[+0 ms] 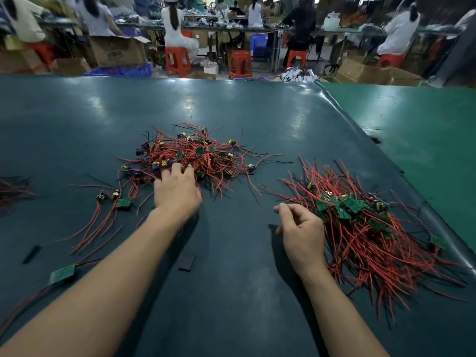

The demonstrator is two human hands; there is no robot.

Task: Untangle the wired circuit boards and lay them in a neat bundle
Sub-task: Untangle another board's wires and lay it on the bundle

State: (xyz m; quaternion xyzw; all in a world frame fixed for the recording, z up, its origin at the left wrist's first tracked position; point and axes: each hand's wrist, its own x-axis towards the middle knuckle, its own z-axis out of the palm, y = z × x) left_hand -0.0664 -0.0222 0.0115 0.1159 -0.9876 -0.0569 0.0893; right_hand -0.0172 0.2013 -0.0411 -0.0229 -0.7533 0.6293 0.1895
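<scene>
A: Judging by the two heaps, how far along is the sorting?

B: Roughly half, I'd say. The neat bundle lies to the right on the dark green table, its red wires running mostly one way and its small green boards gathered near the middle. The tangled pile in the centre looks about as large, so plenty is left.

A: Anything outside those two heaps?

B: A few loose boards lie left of the pile with their wires trailing toward the near edge, and one single board lies nearer still, by the left forearm. Those need gathering too.

A: And the hands?

B: The left hand rests on the near edge of the tangle, fingers dipped into the wires; whether they have pinched a wire, I cannot tell. The right hand sits just beside the bundle's near-left edge, fingers loosely curled and holding nothing.

A: How do the boards look?

B: Small green rectangles carrying yellow and dark blue parts, each trailing thin red wires and some black ones. In the tangle the wires loop across each other every way, so each board will likely snag as it is drawn out.
</scene>
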